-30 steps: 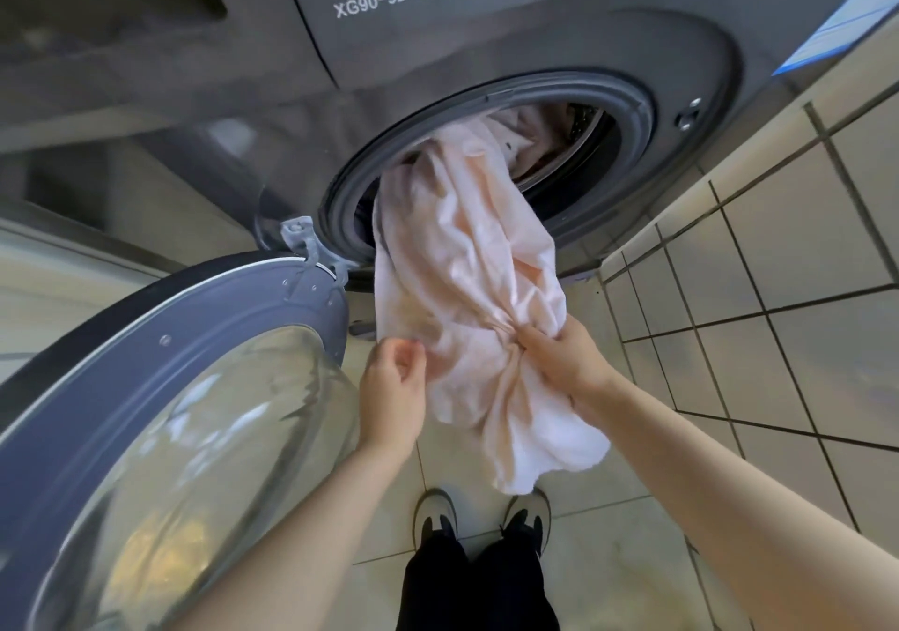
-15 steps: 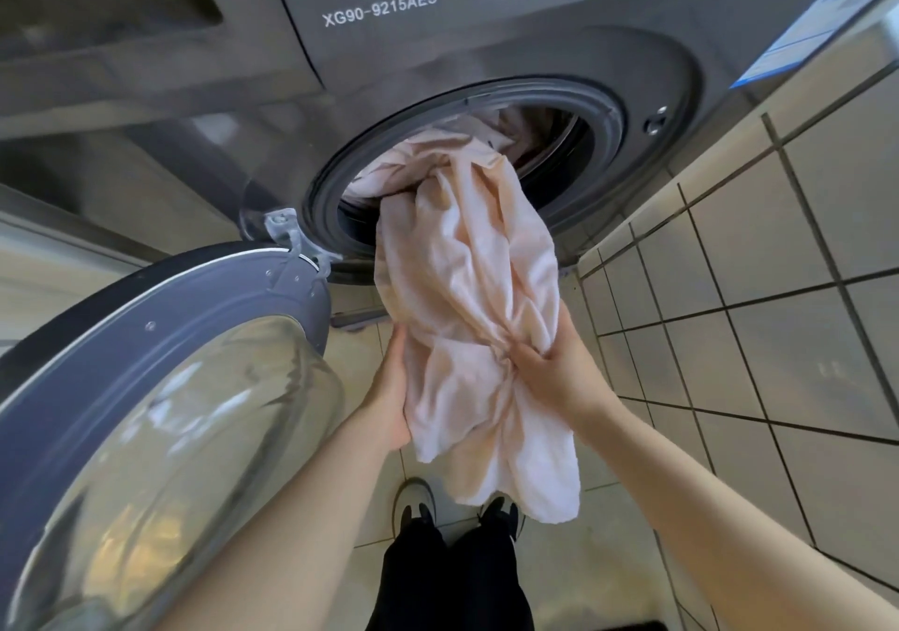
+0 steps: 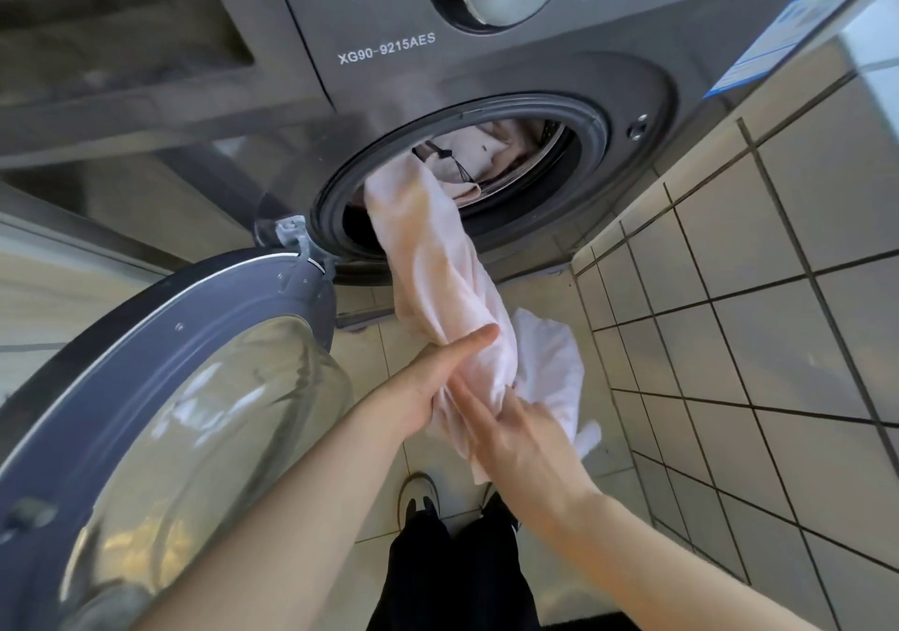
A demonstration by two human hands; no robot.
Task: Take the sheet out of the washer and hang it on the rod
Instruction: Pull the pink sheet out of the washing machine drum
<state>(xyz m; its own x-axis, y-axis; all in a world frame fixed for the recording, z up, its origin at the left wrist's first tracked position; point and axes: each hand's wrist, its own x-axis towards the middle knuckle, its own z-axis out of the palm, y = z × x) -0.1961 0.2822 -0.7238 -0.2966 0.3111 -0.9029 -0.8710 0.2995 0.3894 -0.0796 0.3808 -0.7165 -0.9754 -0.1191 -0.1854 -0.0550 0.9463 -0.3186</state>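
A pale pink sheet hangs as a twisted rope out of the round opening of the grey washer and down to my hands. My left hand grips the sheet from the left, thumb lying across its front. Just below, my right hand holds the bunched lower part, fingers pointing up-left over the cloth. A loose white fold spills to the right of my hands. The sheet's upper end is still inside the drum. No rod is in view.
The washer door, with its bulging glass, stands wide open at the left, close to my left forearm. Other laundry lies in the drum. A tiled wall runs along the right. My shoes stand on the tiled floor below.
The sheet has been drawn further out of the drum and now hangs longer and thinner. My hands have dropped lower and closer together. My left hand now grips the sheet. The view has tilted up.
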